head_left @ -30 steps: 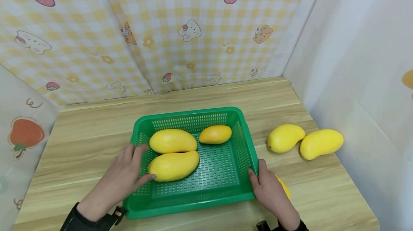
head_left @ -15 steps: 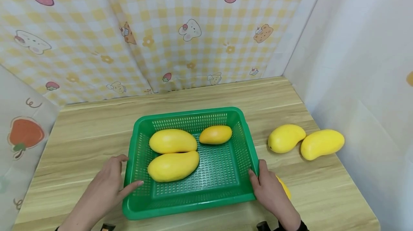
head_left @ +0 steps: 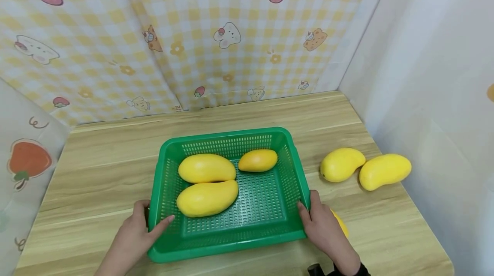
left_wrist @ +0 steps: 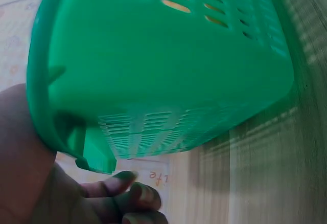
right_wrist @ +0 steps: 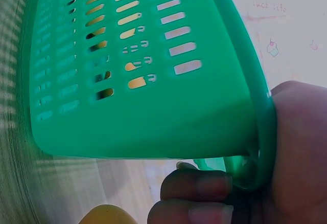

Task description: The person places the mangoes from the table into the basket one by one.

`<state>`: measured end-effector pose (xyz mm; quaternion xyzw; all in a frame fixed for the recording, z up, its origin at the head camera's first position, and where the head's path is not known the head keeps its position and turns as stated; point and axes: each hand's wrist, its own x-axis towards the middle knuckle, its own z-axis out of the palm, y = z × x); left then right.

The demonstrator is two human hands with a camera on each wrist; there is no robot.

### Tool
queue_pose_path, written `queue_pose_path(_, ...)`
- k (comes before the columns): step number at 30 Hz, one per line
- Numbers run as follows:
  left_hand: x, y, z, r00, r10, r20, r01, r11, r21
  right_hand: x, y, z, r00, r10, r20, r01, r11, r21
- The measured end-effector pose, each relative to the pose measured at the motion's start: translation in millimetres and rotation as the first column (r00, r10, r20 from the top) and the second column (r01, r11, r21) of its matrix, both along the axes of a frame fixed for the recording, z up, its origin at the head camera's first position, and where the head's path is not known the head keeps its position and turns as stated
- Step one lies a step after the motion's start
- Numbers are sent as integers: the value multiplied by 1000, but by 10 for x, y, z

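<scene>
A green perforated plastic basket (head_left: 252,203) sits on the wooden table, with three yellow mangoes inside: two larger ones, the rear mango (head_left: 207,168) and the front mango (head_left: 207,199), lying together at the left, and a smaller mango (head_left: 257,160) at the back right. My left hand (head_left: 133,233) is at the basket's left rim, thumb over the top and inside, fingers curled under outside; in the left wrist view the fingers (left_wrist: 140,196) bend below the rim. My right hand (head_left: 322,224) grips the right rim, its fingers (right_wrist: 199,185) curled beneath it.
Two more mangoes, the left one (head_left: 342,164) and the right one (head_left: 385,171), lie on the table (head_left: 112,160) to the basket's right. Another mango (head_left: 340,223) is partly hidden behind my right hand. A checked curtain (head_left: 231,70) hangs at the back; pale sheets flank both sides.
My left hand has drawn back from the front mango inside the basket, out to the left rim, and has taken hold there. The right hand and the basket have stayed in place.
</scene>
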<state>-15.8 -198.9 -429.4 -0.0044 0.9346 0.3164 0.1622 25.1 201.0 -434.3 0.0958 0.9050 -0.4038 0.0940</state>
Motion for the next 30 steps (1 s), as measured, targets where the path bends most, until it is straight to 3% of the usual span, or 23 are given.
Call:
queue_pose_path(2,-7,10,-11,998,-7,65,5,1000,28,2,3,3,1000,0,3,0,1000,3)
queue_pose_path(5,-17,30,-18,995,-35,95,32,999,27,6,7,10,1000,-5,4,5,1000,5)
queue_pose_path(9,-10,51,-31,995,-34,92,33,999,15,11,5,9,1000,-11,-3,11,1000,15)
queue_pose_path(17,16,50,-71,995,11,99,-18,997,69,-2,-1,-7,1000,-9,11,9,1000,21)
queue_pose_path(30,7,57,-40,996,-13,85,9,999,48,16,51,60,1000,14,17,-13,1000,-15)
